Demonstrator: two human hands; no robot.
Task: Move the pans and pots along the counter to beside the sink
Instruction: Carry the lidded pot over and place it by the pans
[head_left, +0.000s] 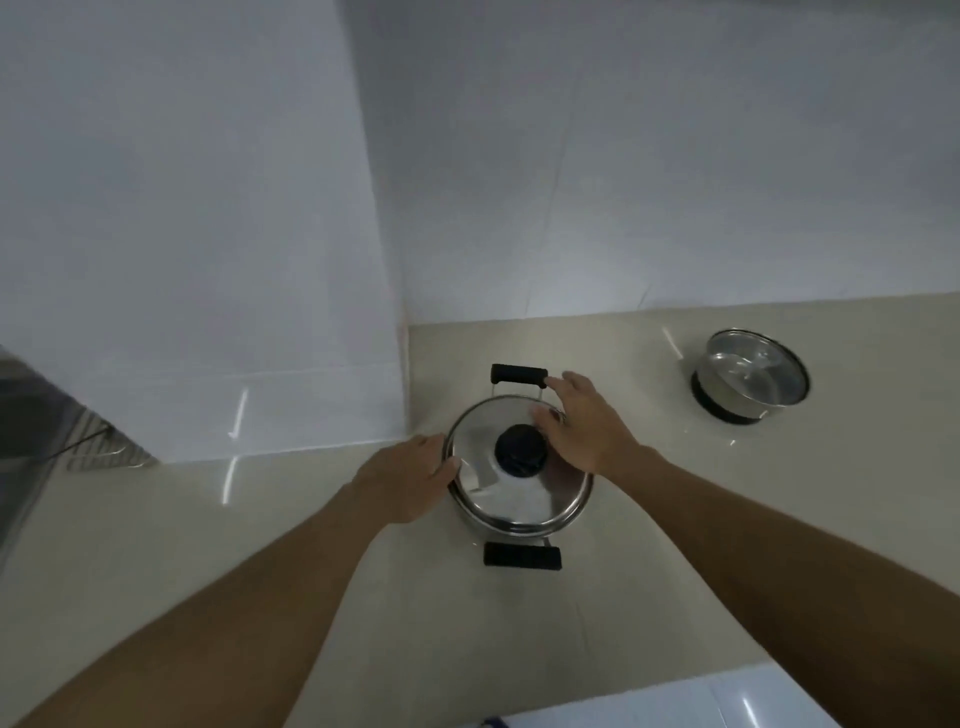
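Head view, looking down at a corner of a pale beige polished stone counter (291, 545) under white walls.

Centre of frame: a round stainless-steel pot with a domed steel lid (519, 486) stands on the counter, close to the inner wall corner. Black round knob (521, 450) sits at the lid's middle. Two black bar handles on wire brackets: far handle (518, 374) toward the top of the frame, near handle (522, 556) toward the bottom.

Left hand (402, 480) comes in from lower left, palm against the pot's left side at the lid rim, thumb lying on the rim edge. Fingers curve loosely round the wall; not a closed fist, and how firmly it presses cannot be told.

Right hand (584, 428) comes in from lower right, spread flat and open over the right part of the lid. Fingertips reach up toward the right end of the far handle; thumb lies on the lid just beside the knob. It grips nothing that shows.

Right of frame, upper middle: a smaller steel pot with a glass lid (748, 376), dark band at its base, stands well apart from the first pot on the same counter.

Left edge: dark, blurred metal mesh (104, 441); unclear what it is.

Bottom right: a glossy white surface (675, 706) below the counter edge.
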